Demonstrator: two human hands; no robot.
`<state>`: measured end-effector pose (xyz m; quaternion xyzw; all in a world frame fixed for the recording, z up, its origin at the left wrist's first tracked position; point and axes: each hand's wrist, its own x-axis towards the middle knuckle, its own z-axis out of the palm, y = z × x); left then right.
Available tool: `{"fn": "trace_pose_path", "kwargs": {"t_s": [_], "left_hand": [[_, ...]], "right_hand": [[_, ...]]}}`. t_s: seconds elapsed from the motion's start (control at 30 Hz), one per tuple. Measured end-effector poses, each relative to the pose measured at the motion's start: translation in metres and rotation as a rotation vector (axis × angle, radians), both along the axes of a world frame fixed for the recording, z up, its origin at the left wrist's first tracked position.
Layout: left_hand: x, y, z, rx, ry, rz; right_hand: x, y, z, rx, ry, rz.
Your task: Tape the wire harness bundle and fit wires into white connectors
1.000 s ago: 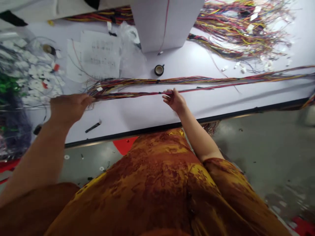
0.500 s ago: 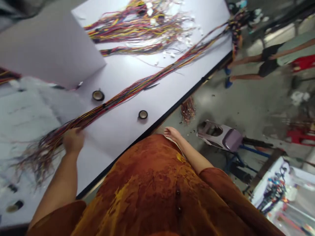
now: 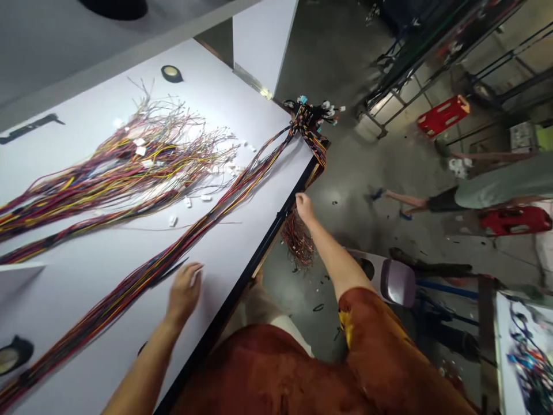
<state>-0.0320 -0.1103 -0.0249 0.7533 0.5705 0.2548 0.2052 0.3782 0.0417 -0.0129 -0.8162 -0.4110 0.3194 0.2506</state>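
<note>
A long bundle of coloured wires point(image 3: 147, 271) runs diagonally over the white table point(image 3: 224, 253), up to a cluster of connectors point(image 3: 306, 115) at the far corner. My left hand point(image 3: 185, 288) is over the table just beside the bundle, near a thin dark tool point(image 3: 170, 272); its fingers are loosely apart and hold nothing visible. My right hand point(image 3: 304, 204) is at the table's dark front edge, below the connector cluster, with its fingers curled; whether anything is inside cannot be seen.
More wire bundles point(image 3: 108, 184) with white connectors lie at the upper left. Tape rolls point(image 3: 171, 73) rest on the table. Loose wires point(image 3: 299, 239) hang below the edge. A purple-grey chair point(image 3: 397, 282) and a person point(image 3: 496, 187) are on the right.
The view has moved along the table toward the connector end. My left hand has let go of the wire bundle's frayed end. My right hand has moved forward from my body to the table edge.
</note>
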Motion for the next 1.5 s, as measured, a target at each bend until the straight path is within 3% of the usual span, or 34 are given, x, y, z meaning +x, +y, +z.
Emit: {"fn": "trace_pose_path", "kwargs": {"t_s": [0.1,0.17,0.23,0.33,0.53,0.8,1.03,1.17,1.27,1.4,1.5], "left_hand": [[0.050,0.019,-0.045,0.064,0.088,0.000],[0.069,0.025,-0.064,0.082,0.163,0.016],[0.075,0.027,-0.072,0.095,0.187,0.032],[0.069,0.024,-0.075,0.119,0.178,0.028],[0.063,0.020,-0.079,0.101,0.187,0.016],[0.065,0.021,-0.069,0.076,0.222,0.013],[0.063,0.018,-0.069,0.019,0.200,0.007],[0.064,0.019,-0.067,0.016,0.213,0.010],[0.065,0.019,-0.065,0.012,0.191,0.017],[0.065,0.018,-0.068,0.013,0.182,0.026],[0.064,0.017,-0.069,-0.010,0.172,0.039]], "right_hand": [[0.033,0.110,-0.009,0.076,-0.146,0.038],[0.055,0.163,-0.015,0.086,-0.300,0.118],[0.073,0.198,-0.025,0.055,-0.453,0.224],[0.088,0.224,-0.042,-0.019,-0.571,0.300],[0.095,0.222,-0.065,-0.025,-0.781,0.281],[0.119,0.219,-0.056,-0.114,-0.906,0.384],[0.109,0.241,-0.059,-0.231,-0.938,0.256],[0.100,0.255,-0.063,-0.189,-0.892,0.142],[0.097,0.261,-0.056,-0.136,-0.862,0.098],[0.097,0.260,-0.031,-0.134,-0.672,0.134],[0.098,0.231,-0.016,-0.195,-0.492,0.210]]}}
